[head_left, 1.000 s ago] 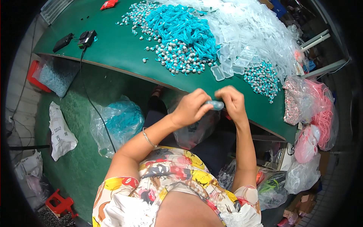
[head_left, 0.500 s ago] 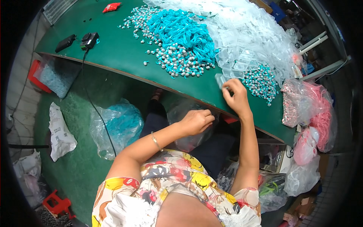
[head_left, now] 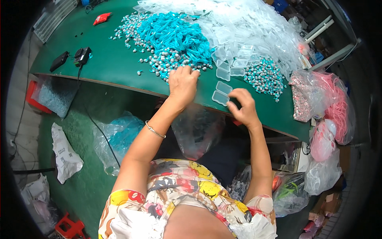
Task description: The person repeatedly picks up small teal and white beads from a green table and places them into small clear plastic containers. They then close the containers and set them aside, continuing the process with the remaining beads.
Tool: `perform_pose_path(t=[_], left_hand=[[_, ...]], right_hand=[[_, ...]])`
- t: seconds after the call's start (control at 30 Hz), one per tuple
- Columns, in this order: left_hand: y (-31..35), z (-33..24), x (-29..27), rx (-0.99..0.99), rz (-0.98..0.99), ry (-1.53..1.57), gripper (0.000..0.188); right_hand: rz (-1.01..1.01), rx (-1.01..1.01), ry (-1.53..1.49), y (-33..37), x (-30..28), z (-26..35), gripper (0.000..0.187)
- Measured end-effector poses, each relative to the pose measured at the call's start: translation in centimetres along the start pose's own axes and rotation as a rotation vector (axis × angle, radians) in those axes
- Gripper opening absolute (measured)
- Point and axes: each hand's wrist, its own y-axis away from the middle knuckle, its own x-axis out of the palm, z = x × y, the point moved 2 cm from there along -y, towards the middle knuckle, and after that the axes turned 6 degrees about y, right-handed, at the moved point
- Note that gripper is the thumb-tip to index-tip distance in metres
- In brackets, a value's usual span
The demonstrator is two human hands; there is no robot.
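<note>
My left hand (head_left: 183, 85) reaches over the table to the near edge of a pile of small grey-and-turquoise bead-like pieces (head_left: 163, 63). Its fingers are curled down and together; whatever lies under the fingertips is hidden. A clear plastic case (head_left: 221, 93) lies unfolded on the green table near its front edge, both halves showing. Beside it is my right hand (head_left: 243, 106), thumb and forefinger apart at the case's right side, with nothing visibly held. Behind the left hand is a heap of turquoise cords (head_left: 177, 36).
A large mound of clear plastic cases (head_left: 254, 30) covers the table's far right. A second pile of grey-and-turquoise pieces (head_left: 264, 77) sits right of my right hand. Pink cords in a bag (head_left: 332, 93) are at the right edge. Black devices (head_left: 81, 55) stand at left.
My left hand has moved from above my lap to the bead pile. The clear case now lies unfolded on the table, and my right hand's fingers have spread beside it. The view has shifted slightly.
</note>
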Motion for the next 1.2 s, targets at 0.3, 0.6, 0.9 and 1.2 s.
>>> perform_pose_path(t=[0.3,0.6,0.9,1.2], left_hand=[[0.4,-0.5,0.0,0.030,0.078,0.139,0.008],[0.6,-2.4,0.8,-0.130,0.361,0.766,0.014],[0.7,-3.7,1.5,-0.041,0.434,0.645,0.010],[1.3,-3.8,1.2,-0.006,0.371,0.549,0.011]], right_hand=[[-0.073,0.249,0.660,-1.4,0.5,-9.2,0.019],[-0.001,0.131,0.618,-2.1,-0.1,-8.6,0.020],[0.033,0.277,0.390,-0.4,-0.7,-5.4,0.014],[-0.094,0.284,-0.113,0.3,0.7,1.0,0.017]])
